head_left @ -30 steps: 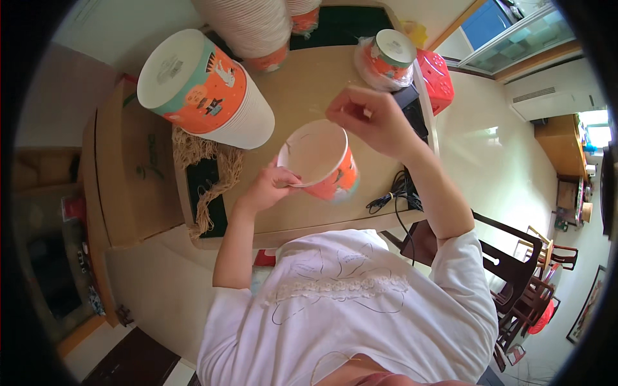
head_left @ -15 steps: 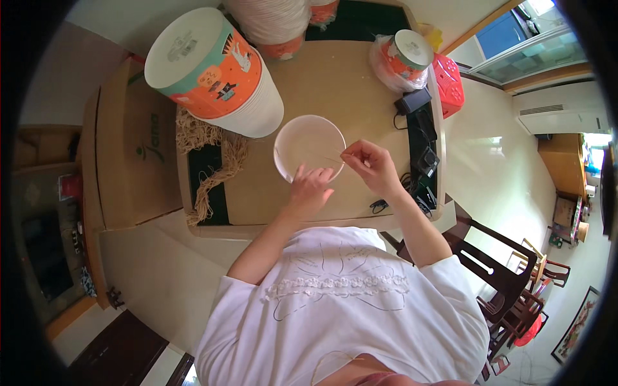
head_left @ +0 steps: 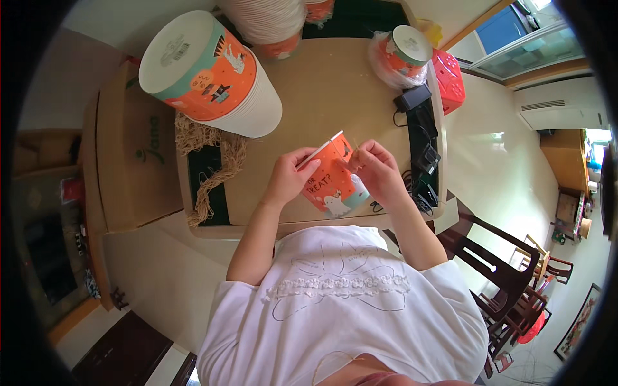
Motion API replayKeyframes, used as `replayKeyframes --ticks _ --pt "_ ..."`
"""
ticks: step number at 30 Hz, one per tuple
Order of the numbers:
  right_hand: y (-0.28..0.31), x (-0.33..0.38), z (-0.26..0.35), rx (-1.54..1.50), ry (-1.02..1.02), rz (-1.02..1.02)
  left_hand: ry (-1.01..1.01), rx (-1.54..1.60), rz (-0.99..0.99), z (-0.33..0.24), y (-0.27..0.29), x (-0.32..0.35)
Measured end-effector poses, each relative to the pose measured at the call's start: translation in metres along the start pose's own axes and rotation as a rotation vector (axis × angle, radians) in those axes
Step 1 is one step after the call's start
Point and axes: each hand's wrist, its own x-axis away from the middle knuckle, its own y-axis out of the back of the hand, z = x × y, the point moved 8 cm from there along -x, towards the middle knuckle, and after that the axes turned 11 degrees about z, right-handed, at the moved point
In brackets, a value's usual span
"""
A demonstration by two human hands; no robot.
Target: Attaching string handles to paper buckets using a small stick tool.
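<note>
An orange paper bucket (head_left: 335, 177) with a ghost print and a pale green base is tipped on its side close to my body. My left hand (head_left: 288, 177) grips it by the rim, thumb on the outer wall and fingers toward the mouth. At the bucket's right side my right hand (head_left: 375, 168) is closed in a pinch on a thin cord (head_left: 356, 143), its short end poking up above the fingers. The rest of the cord is hidden by the hand and the bucket.
At the back left stands a tall stack of paper buckets (head_left: 219, 83), with a bundle of beige cords (head_left: 215, 170) beside it. More stacked buckets (head_left: 273, 26) are behind. Wrapped buckets (head_left: 402, 58), a black adapter (head_left: 412, 98) and cables line the table's right side.
The bucket has gone from standing upright with its mouth up to lying tilted, printed side showing. My left hand has moved from the near rim to grip its left edge.
</note>
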Motion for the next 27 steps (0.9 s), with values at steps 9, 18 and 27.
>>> replayKeyframes --ticks 9,18,27 --pt "0.010 -0.001 0.025 0.656 0.169 -0.220 0.093 0.221 0.167 0.003 -0.002 0.008" --pt "0.031 -0.047 0.026 0.838 0.115 -0.134 0.097 0.358 0.333 -0.012 -0.006 0.019" --pt "0.071 -0.052 -0.021 0.329 -0.029 -0.097 0.033 0.461 0.345 -0.039 -0.004 0.027"
